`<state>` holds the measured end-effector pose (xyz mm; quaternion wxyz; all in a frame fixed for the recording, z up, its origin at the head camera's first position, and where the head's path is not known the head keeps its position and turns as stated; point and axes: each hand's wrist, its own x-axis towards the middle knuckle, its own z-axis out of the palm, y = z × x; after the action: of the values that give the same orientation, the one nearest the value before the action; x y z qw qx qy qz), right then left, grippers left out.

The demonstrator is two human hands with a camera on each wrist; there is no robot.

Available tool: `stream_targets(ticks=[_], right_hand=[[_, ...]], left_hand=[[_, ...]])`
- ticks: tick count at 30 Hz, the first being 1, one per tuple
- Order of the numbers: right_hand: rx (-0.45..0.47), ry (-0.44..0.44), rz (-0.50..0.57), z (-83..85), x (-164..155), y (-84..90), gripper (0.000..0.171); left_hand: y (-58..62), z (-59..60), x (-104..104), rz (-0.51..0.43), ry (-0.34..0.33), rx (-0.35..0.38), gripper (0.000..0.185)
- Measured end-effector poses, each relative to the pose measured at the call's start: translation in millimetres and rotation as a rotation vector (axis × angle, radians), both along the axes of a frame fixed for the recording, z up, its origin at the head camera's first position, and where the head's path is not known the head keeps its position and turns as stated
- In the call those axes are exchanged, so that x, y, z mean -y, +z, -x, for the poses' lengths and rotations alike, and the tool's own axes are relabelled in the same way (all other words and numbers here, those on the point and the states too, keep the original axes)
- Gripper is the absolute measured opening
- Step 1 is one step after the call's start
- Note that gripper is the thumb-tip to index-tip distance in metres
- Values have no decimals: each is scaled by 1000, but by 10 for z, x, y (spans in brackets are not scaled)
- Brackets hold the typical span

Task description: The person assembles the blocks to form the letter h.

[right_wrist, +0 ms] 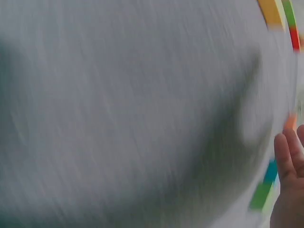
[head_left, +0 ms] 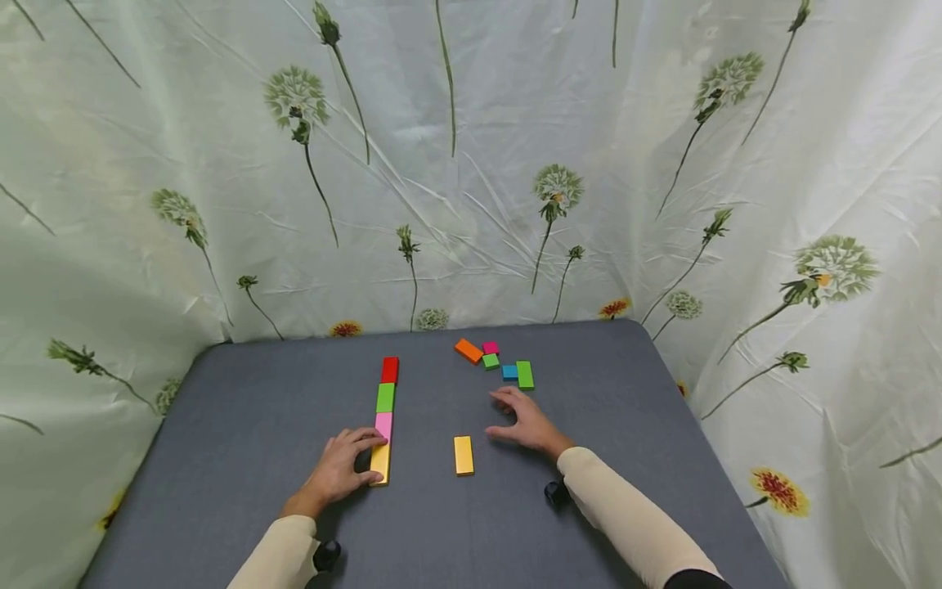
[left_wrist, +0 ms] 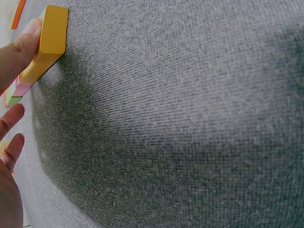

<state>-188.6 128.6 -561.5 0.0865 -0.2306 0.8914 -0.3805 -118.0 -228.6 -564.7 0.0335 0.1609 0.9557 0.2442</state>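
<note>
Grey table (head_left: pixel 250 425), far edge by floral cloth (head_left: pixel 471 213) | side edges well apart from both hands | left hand (head_left: pixel 338 468) touches yellow block (head_left: pixel 379 464), near end of block row (head_left: pixel 386 398); grip: cannot tell | second yellow block (head_left: pixel 464 456) between hands | right hand (head_left: pixel 528 421), fingers parted, above table, broad surface rightward

We can read no text, label, brand, number or sign in any of the three views.
</note>
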Motion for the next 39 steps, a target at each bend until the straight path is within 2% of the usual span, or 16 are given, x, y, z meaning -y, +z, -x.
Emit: stream_targets(ticks=[5,9,12,15,19,22,28,32,39], right_hand=[[-60,-153,-34,271,-241,27,62],[-33,-227,-51,470,-397,55,63],[34,-230,-67,582,-483,72,68],[81,-194,-106,655,-521,81,71],[89,-147,-155,717,-522,70,69],[94,-154,-161,746,-523,58,64],[122,-192,-176,773,-507,49,62],[158,-235,-168,766,-475,57,61],[186,-316,-145,728,-467,81,61]], left_hand=[[11,30,16,15,-6,-12,51],[8,38,7,14,-4,-14,52],[-10,29,-15,14,-2,-12,52],[-43,15,-33,6,2,-21,52],[-33,14,-41,-7,2,-37,51],[-22,13,-38,-10,-1,-37,51],[-33,3,-14,-11,8,-33,52],[-52,1,4,0,8,-57,53],[-49,13,-1,-5,19,-36,52]])
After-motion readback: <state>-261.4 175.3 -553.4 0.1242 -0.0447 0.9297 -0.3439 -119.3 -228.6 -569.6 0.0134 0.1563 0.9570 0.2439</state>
